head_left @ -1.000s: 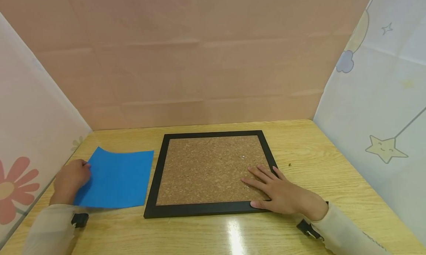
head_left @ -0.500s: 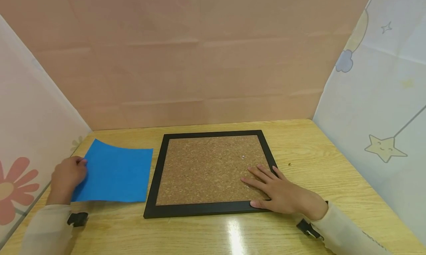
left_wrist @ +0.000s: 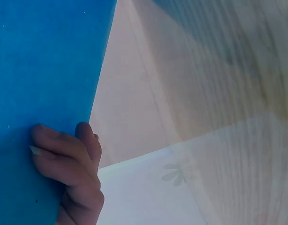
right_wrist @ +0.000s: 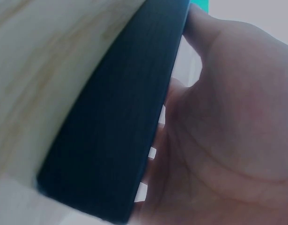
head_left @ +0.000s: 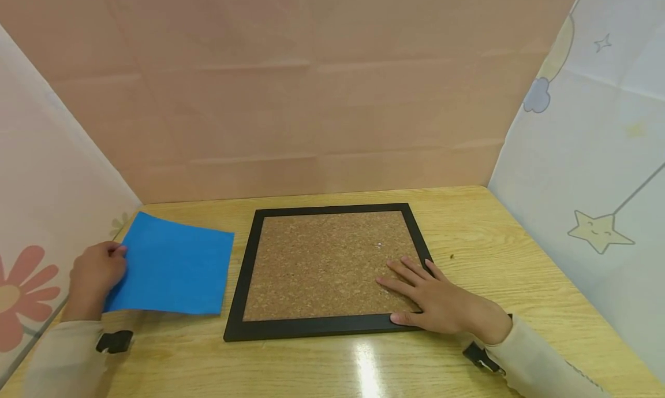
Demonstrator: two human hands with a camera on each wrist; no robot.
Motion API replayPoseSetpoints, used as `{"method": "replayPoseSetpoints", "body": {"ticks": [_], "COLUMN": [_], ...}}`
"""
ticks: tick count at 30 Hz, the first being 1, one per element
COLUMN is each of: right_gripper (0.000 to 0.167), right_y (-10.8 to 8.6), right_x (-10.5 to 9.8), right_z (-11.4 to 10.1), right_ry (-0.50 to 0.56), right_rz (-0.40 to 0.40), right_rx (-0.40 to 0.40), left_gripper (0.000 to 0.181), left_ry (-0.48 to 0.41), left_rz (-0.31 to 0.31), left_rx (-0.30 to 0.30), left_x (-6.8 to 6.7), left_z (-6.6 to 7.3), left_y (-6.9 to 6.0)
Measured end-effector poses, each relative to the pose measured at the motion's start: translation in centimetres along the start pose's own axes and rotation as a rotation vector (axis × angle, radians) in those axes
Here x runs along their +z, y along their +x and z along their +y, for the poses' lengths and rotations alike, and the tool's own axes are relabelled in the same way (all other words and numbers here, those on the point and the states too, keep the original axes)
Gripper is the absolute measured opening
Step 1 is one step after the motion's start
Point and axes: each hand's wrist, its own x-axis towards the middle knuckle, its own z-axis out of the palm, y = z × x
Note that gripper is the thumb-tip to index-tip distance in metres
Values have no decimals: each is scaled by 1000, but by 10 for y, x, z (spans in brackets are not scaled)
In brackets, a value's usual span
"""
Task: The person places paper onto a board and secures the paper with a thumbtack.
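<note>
In the head view a blue square sheet (head_left: 174, 268) is tilted up from the table at the left, its left edge pinched by my left hand (head_left: 97, 274). The left wrist view shows the curled fingers (left_wrist: 64, 157) of that hand against the blue sheet (left_wrist: 50, 70). A cork board (head_left: 327, 265) in a black frame (head_left: 312, 327) lies flat in the middle. My right hand (head_left: 441, 302) rests spread on its lower right corner, thumb on the black frame, fingertips on the cork. From the right wrist, the frame's dark edge (right_wrist: 115, 112) shows beside the palm (right_wrist: 232, 122).
The wooden table (head_left: 312, 369) has a small dark spot (head_left: 452, 256) right of the board. A small shiny spot (head_left: 379, 245) shows on the cork. A pinkish-brown sheet (head_left: 312, 97) stands behind, with patterned white panels (head_left: 587, 155) at both sides.
My left hand has moved left and slightly up the view, taking the blue sheet with it; the sheet's lower edge has risen from the table. My right hand and the board have stayed put.
</note>
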Motion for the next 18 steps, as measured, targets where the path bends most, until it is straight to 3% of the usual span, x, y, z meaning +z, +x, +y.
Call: {"method": "replayPoseSetpoints", "body": {"ticks": [9, 18], "right_gripper": [68, 68], "right_y": [0, 0], "right_x": [0, -1], "right_z": [1, 0], "right_ry": [-2, 3], "right_rz": [-2, -5], "right_rx": [1, 1], "left_gripper": [48, 54], "left_ry": [-35, -123], "left_rz": [-9, -27], "left_rx": [-58, -49], "left_x": [-10, -14], "left_z": [11, 21], "left_y": [-5, -11]}}
